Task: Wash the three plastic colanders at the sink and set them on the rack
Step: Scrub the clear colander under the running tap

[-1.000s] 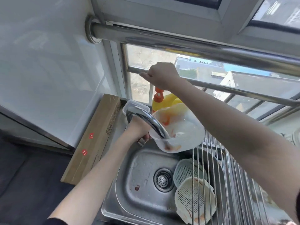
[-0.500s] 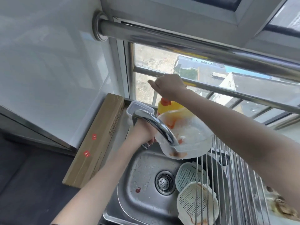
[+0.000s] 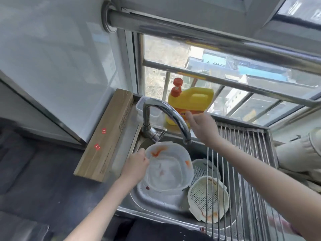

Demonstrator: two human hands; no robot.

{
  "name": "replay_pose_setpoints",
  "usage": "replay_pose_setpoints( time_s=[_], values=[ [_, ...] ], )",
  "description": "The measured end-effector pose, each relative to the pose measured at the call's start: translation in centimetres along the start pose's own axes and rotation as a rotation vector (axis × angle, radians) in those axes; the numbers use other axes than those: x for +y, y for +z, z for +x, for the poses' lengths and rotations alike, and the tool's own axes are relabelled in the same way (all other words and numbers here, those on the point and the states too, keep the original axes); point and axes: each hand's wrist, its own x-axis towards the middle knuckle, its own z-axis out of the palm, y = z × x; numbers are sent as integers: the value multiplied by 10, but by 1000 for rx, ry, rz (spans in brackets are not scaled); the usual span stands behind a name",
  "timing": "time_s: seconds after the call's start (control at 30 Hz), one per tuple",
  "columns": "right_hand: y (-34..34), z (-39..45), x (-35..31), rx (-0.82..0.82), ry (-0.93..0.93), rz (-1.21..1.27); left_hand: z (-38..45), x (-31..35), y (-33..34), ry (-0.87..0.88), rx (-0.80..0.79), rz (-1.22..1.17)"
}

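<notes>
Over the sink [image 3: 139, 204], left hand [image 3: 135, 166] fingers pinch the stained colander's [image 3: 169, 168] rim; right hand [image 3: 202, 126], fingers loosely spread, near faucet [image 3: 166, 110], has dropped from the window bar; colander lowered since

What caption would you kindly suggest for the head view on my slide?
Left hand holds a stained colander under the faucet; right hand reaches toward the yellow bottle.

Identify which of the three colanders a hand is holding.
The big translucent colander under the faucet: the left hand grips its rim. The other two lie untouched beneath the rack.
</notes>
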Motion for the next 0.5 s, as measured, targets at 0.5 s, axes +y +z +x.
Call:
replay_pose_setpoints(
  time_s=[0.5],
  values=[
    [85,37,1,-327,-9,-63,28,-28,32,-136,-229,-25]
  ],
)
